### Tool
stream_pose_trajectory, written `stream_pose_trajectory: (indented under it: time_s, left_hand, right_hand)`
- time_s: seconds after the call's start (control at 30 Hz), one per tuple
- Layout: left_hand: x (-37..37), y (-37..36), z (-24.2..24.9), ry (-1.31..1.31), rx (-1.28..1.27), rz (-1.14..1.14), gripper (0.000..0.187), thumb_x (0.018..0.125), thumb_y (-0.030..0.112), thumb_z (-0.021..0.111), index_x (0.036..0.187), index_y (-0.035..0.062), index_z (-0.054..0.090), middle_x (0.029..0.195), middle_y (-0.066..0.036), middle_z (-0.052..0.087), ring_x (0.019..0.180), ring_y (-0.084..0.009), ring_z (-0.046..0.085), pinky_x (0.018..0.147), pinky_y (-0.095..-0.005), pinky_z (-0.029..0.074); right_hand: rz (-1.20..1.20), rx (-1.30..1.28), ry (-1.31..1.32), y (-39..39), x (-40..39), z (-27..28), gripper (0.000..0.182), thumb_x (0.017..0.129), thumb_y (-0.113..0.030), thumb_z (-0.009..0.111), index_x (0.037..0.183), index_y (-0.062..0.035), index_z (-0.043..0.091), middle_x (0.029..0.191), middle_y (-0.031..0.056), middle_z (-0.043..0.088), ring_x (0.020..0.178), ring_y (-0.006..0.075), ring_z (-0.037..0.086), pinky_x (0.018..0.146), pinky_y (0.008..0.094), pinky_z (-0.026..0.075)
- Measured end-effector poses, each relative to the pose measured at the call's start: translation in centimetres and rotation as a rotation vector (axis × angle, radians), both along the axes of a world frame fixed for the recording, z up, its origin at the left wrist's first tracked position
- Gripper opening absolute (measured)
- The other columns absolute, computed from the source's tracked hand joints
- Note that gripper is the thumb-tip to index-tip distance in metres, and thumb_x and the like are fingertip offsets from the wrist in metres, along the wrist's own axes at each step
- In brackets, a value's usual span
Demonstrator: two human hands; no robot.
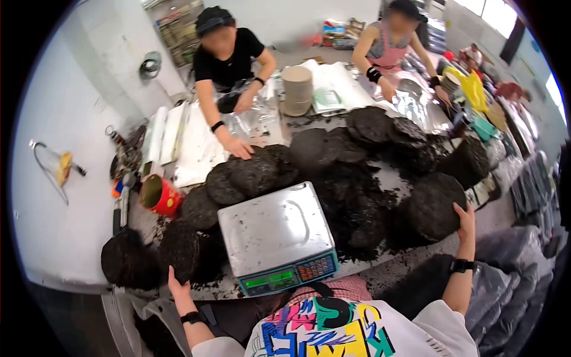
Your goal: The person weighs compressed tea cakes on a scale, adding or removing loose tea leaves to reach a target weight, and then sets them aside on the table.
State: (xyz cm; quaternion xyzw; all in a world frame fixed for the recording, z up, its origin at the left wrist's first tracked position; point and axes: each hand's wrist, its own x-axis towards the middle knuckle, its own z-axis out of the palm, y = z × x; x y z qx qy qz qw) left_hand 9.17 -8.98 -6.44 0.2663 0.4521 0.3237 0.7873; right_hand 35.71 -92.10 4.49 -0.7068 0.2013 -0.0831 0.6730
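Plainly, your right hand (467, 221) is gripping the right edge of a dark disc (437, 205), well right of the scale (276, 229); your left hand (179, 288), sitting nearer the scale, is touching a second disc (179, 249) leftward, its hidden fingers leaving its grip unclear.

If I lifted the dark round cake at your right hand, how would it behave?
The dark round cake would probably shed bits, since loose dark flakes lie heaped nearby. It may be fairly stiff, as its disc outline looks even. Its round rim could let it roll if stood on edge.
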Motion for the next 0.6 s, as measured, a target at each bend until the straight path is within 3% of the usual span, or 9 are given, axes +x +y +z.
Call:
stream_pose_trajectory:
  time_s: [0.07,0.13,0.2,0.27,0.33,0.4,0.47,0.53,0.6]
  left_hand:
    - [2.4,-3.7,1.7,0.04,0.111,-0.239,0.037,0.087,0.021,0.062,0.114,-0.0019,0.054,0.116,-0.013,0.058,0.105,-0.0278,0.057,0.09,-0.0417,0.048]
    - [6.3,-8.7,1.6,0.016,0.329,-0.449,0.038,0.085,0.017,0.062,0.115,-0.0037,0.052,0.112,-0.014,0.058,0.098,-0.0244,0.057,0.087,-0.0374,0.048]
    - [10.1,-13.5,-1.2,0.21,0.639,-0.521,0.049,0.082,0.018,0.066,0.121,-0.0037,0.046,0.117,-0.014,0.054,0.102,-0.0219,0.053,0.089,-0.0342,0.043]
    - [13.5,-19.1,0.6,0.336,0.839,-0.64,0.058,0.081,0.02,0.068,0.128,-0.002,0.04,0.116,-0.015,0.053,0.104,-0.021,0.05,0.092,-0.0314,0.04]
    - [15.0,-22.8,2.4,0.352,0.884,-0.692,0.045,0.09,0.023,0.056,0.126,0.0011,0.042,0.121,-0.016,0.052,0.111,-0.0239,0.048,0.095,-0.0314,0.036]
    - [15.0,-22.0,0.9,0.317,0.835,-0.686,0.041,0.095,0.023,0.045,0.129,0.0011,0.039,0.123,-0.018,0.05,0.111,-0.0245,0.049,0.096,-0.0324,0.036]
    - [12.6,-19.3,0.6,0.466,1.083,-0.557,0.041,0.098,0.027,0.037,0.131,0.0029,0.038,0.122,-0.013,0.051,0.111,-0.0243,0.05,0.093,-0.0329,0.038]
    - [9.5,-17.5,1.8,0.31,0.788,-0.382,0.039,0.098,0.026,0.038,0.129,0.0032,0.04,0.122,-0.013,0.05,0.111,-0.0217,0.05,0.09,-0.0322,0.039]
    - [5.3,-15.1,0.5,0.401,0.799,-0.351,0.037,0.098,0.027,0.039,0.127,0.0045,0.042,0.124,-0.011,0.05,0.111,-0.0192,0.05,0.088,-0.0318,0.04]
  right_hand:
    - [0.115,-0.181,-0.14,6.0,-0.4,2.8,0.045,0.075,-0.002,0.064,0.117,0.0008,0.051,0.108,0.0089,0.058,0.1,0.019,0.055,0.089,0.0311,0.043]
    - [0.252,-0.082,-0.247,14.6,-0.8,4.4,0.041,0.076,-0.001,0.061,0.116,0.0008,0.05,0.109,0.009,0.058,0.101,0.0187,0.054,0.089,0.0312,0.043]
    - [0.458,0.263,-0.057,21.6,-0.9,1.5,0.041,0.078,0.0,0.058,0.118,0.001,0.049,0.112,0.01,0.057,0.102,0.0196,0.054,0.09,0.0322,0.043]
    - [0.5,0.523,0.138,29.1,-1.8,-2.1,0.042,0.08,-0.003,0.062,0.12,0.0005,0.048,0.113,0.0097,0.057,0.103,0.0208,0.053,0.09,0.0335,0.043]
    - [0.594,0.739,0.239,33.8,-2.8,-5.6,0.045,0.085,-0.007,0.061,0.126,-0.001,0.043,0.117,0.0102,0.054,0.106,0.0206,0.052,0.09,0.0342,0.043]
    - [0.597,0.503,0.167,36.1,-3.6,-5.7,0.047,0.086,-0.006,0.059,0.129,-0.0012,0.04,0.121,0.0104,0.051,0.106,0.0204,0.052,0.089,0.0332,0.044]
    - [0.6,-0.025,-0.175,34.5,-3.6,-8.3,0.053,0.082,-0.002,0.061,0.129,-0.0015,0.039,0.117,0.0127,0.05,0.107,0.0215,0.053,0.082,0.0308,0.047]
    - [0.496,-0.303,-0.164,31.0,-3.5,-10.6,0.05,0.075,-0.001,0.064,0.122,-0.0022,0.046,0.114,0.0139,0.051,0.101,0.0231,0.055,0.082,0.0336,0.048]
    - [0.327,-0.538,-0.081,26.2,-2.7,-17.0,0.055,0.069,-0.009,0.071,0.118,-0.001,0.048,0.114,0.0162,0.051,0.104,0.0274,0.052,0.089,0.038,0.043]
